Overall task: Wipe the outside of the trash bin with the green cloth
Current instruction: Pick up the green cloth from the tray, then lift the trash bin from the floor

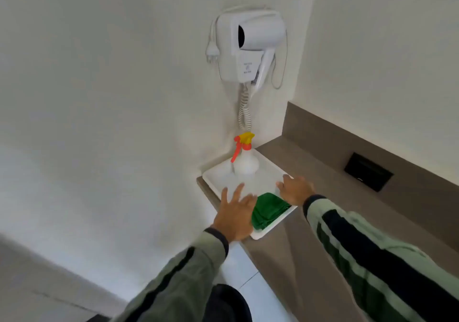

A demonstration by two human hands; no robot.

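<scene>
there, green cloth (269,210) between left hand (236,213) and right hand (296,190)

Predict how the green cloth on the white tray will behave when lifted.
The green cloth lies in soft rumpled folds, so it will probably droop and unfold rather than hold shape. It looks light for its size. On the smooth white tray, it may slide if pushed.

Cloth (269,210) and bottle (244,161) on tray (270,170)

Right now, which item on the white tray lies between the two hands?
The green cloth, folded at the tray's near end; the spray bottle stands beyond both hands.
</scene>
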